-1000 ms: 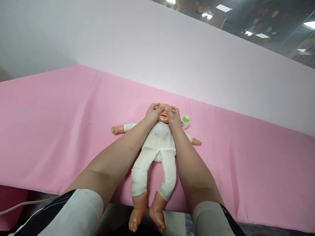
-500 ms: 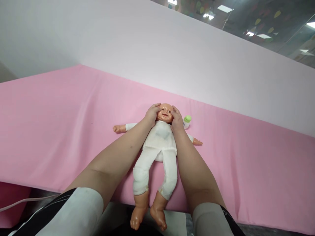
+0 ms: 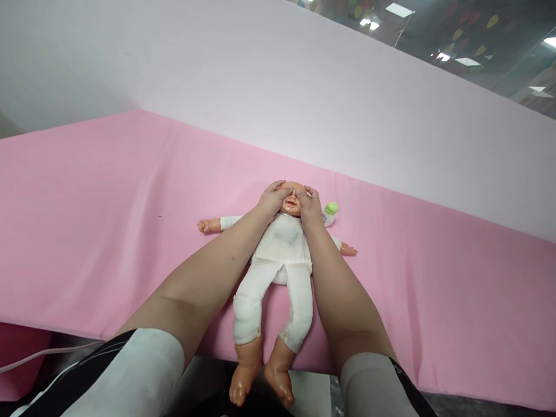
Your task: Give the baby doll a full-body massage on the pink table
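A baby doll (image 3: 282, 240) in white cloth lies face up, its arms spread and its feet towards me. My left hand (image 3: 274, 198) cups the left side of its head, the thumb lying across one eye. On the other side my right hand (image 3: 309, 207) cups the head too, with its thumb over the other eye. Between the thumbs the doll's nose and mouth show. The fingers curl round the sides of the head and are partly hidden. Close beyond my right hand is a small bottle (image 3: 330, 214) with a green cap, its lower part partly covered.
Pink cloth (image 3: 373, 278) covers the table beneath the doll, with folds running down it. A white wall (image 3: 243, 75) rises behind, with a glass pane (image 3: 434, 35) at upper right. A pale cable (image 3: 52, 351) runs at lower left. The doll's feet overhang the front edge.
Both thumbs have moved inward over the doll's eyes, which were visible before. The doll's body and the bottle have stayed in place.
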Demonstrator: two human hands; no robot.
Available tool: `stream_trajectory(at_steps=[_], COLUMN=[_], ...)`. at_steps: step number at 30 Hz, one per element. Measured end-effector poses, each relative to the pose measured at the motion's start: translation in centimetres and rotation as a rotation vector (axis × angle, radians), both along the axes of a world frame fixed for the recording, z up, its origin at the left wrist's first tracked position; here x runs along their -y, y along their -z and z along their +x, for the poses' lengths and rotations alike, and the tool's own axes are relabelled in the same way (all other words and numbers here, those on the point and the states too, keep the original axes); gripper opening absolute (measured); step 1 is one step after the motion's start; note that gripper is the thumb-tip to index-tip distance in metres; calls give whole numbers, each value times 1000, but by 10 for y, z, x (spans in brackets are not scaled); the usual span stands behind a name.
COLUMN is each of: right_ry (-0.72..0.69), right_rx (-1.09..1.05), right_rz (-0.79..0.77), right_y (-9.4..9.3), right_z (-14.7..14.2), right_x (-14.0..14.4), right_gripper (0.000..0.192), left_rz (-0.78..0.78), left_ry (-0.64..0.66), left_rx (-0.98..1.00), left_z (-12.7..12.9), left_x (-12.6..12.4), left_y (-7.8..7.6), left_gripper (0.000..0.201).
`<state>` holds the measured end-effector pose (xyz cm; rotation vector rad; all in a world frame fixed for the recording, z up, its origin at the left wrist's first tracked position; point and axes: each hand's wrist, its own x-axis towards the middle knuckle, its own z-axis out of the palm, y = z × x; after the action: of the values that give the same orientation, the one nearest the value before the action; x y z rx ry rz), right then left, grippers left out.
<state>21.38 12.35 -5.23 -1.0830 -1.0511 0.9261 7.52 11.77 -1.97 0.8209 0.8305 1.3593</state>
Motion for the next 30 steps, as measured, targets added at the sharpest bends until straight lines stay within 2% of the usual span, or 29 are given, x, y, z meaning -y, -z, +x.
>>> stream_trajectory(at_steps=[8, 14, 19, 23, 27, 30], right_ry=[-37, -74, -82, -3, 65, 55], right_rx=[-179, -256, -194, -76, 15, 18], right_rz=[23, 23, 37, 61, 53, 10], right_y=[-1, -1, -4, -5, -6, -7], right_z=[-3, -2, -3, -5, -6, -6], right_x=[2, 6, 9, 9, 8, 8], right_gripper=[47, 54, 62, 64, 59, 56], left_rz=[-27, -13, 7, 25, 56, 40], left_ry=[-16, -29, -8, 4, -22, -34], left_rx=[17, 22, 9, -15, -54, -71], left_z=[2, 0, -2, -3, 0, 2], left_x=[-16, -15, -9, -6, -8, -11], left_y=[11, 13, 9, 8, 9, 11], left_gripper=[55, 56, 68, 73, 61, 51])
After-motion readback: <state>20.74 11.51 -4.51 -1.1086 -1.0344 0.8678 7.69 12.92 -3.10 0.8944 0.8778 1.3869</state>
